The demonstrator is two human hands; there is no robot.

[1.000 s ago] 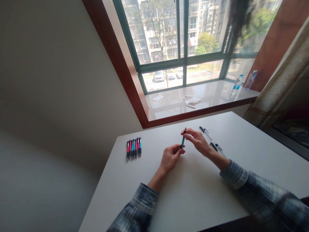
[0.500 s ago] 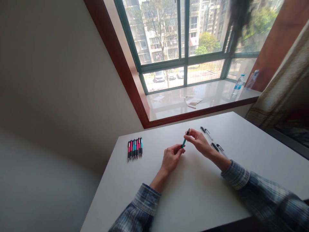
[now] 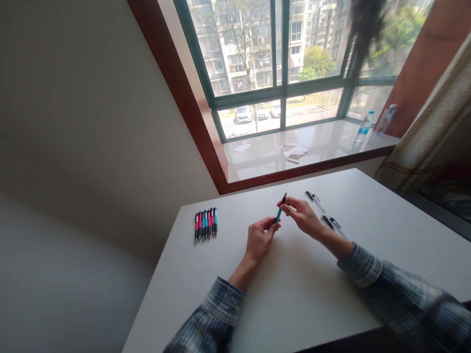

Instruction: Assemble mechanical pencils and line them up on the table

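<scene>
Both my hands hold one teal pen (image 3: 280,211) upright and slightly tilted above the white table (image 3: 294,294). My left hand (image 3: 259,239) pinches its lower end. The fingers of my right hand (image 3: 303,215) are closed on its upper part, near the black tip. A row of several pink and teal pens (image 3: 205,224) lies side by side to the left of my hands. Behind my right wrist lie clear pens with black clips (image 3: 324,211).
A window sill (image 3: 331,142) runs behind the table, with a white cloth (image 3: 293,153), a paper slip and a water bottle (image 3: 364,126) on it. A curtain (image 3: 423,137) hangs at the right. The table's left edge drops to the floor.
The pen has tilted a little between my fingers and my hands have shifted slightly. The view has crept a bit.
</scene>
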